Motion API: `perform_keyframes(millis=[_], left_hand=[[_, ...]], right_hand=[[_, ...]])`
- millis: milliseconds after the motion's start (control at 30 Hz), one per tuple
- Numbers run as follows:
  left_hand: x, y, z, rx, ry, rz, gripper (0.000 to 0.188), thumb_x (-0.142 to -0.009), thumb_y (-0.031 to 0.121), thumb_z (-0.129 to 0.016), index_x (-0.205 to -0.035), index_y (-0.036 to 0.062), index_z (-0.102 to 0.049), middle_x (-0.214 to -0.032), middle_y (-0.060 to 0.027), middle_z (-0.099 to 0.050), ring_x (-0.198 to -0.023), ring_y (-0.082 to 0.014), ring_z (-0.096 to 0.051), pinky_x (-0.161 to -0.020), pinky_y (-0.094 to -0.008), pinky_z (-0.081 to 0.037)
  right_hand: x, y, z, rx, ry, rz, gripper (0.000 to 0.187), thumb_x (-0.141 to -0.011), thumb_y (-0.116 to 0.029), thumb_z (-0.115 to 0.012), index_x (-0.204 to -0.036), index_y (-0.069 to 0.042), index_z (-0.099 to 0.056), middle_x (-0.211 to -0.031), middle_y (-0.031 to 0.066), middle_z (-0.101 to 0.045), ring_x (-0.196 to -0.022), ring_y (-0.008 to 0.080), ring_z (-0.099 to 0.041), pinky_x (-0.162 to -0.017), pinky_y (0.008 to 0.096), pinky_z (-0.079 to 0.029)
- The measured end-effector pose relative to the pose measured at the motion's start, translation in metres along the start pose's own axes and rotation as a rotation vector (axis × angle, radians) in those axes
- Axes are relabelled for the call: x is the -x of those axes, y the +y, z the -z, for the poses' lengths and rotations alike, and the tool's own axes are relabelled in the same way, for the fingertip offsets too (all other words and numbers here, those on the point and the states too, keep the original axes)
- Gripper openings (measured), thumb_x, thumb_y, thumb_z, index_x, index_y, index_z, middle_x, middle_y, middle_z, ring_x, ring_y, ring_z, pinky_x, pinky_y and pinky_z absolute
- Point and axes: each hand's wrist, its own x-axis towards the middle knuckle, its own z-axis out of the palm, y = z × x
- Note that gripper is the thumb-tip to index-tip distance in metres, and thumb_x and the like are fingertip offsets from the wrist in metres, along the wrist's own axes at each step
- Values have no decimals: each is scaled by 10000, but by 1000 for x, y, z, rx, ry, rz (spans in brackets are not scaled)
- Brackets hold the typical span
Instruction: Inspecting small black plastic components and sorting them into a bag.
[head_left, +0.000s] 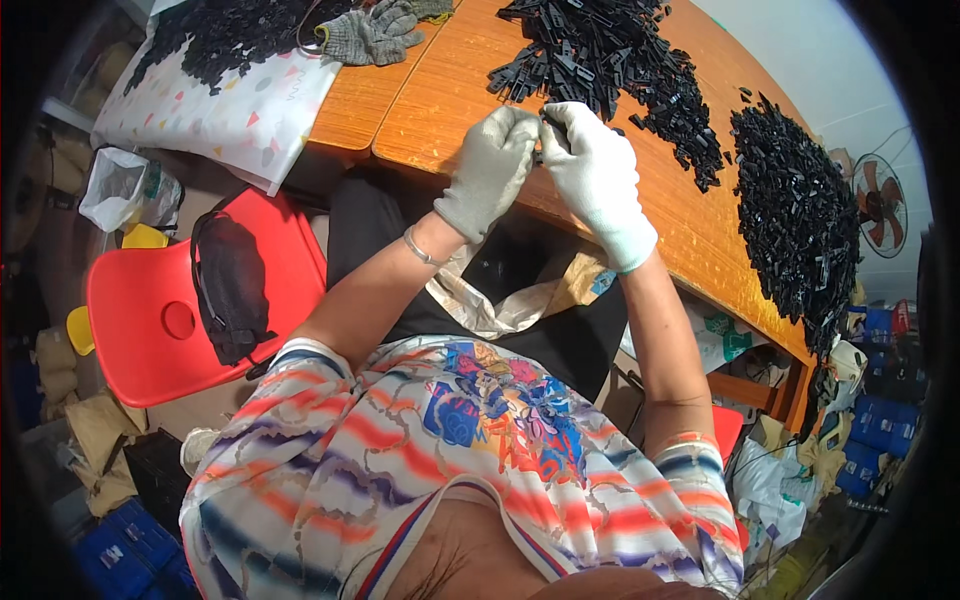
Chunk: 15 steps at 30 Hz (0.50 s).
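Observation:
Both of my hands wear pale knitted work gloves and meet over the table's front edge. My left hand (490, 170) is closed, its thumb and fingers pinched together at the tips. Close beside it, my right hand (598, 180) is closed too, gripping a small black plastic part (539, 157). Only dark bits of that part show between the gloves; its full shape is hidden. Just beyond my fingers lies a loose heap of long, narrow black plastic parts (590, 50) on the orange wooden table (430, 110). An open bag (480, 312) sits below my hands, at my lap.
A bigger heap of black parts (795, 210) covers the table's right end, near a fan (880, 205). Grey gloves (370, 36) lie at the back left beside a patterned sheet (215, 120) holding more parts. A red chair (140, 330) with a black bag (232, 285) stands at left.

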Motion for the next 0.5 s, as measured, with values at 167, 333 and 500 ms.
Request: perform_keyframes(millis=[167,333,500], left_hand=[[-6,-5,-11,96,176,86,204,-959,226,-531,-914,36,-593,-640,69,-463,-515,-2,-374,-444,-172,-301],[-13,7,-16,143,173,76,223,-958,252,-533,-828,73,-565,-596,71,-424,-469,-14,-343,-410,-186,-277],[-17,12,-2,75,-154,60,223,-967,255,-525,-964,36,-568,-673,35,-483,-548,-34,-412,-489,-180,-343]], right_hand=[[-6,2,-8,-52,4,-41,160,-855,-184,-643,-964,-68,-656,-783,155,-670,-703,278,-676,-638,334,-519],[-5,8,-15,-118,48,-123,179,-864,-136,-643,-995,-16,-660,-752,65,-692,-636,70,-620,-589,232,-489],[2,14,-16,-585,106,-438,236,-867,-186,-639,-1020,-9,-664,-842,71,-696,-722,108,-625,-658,257,-495]])
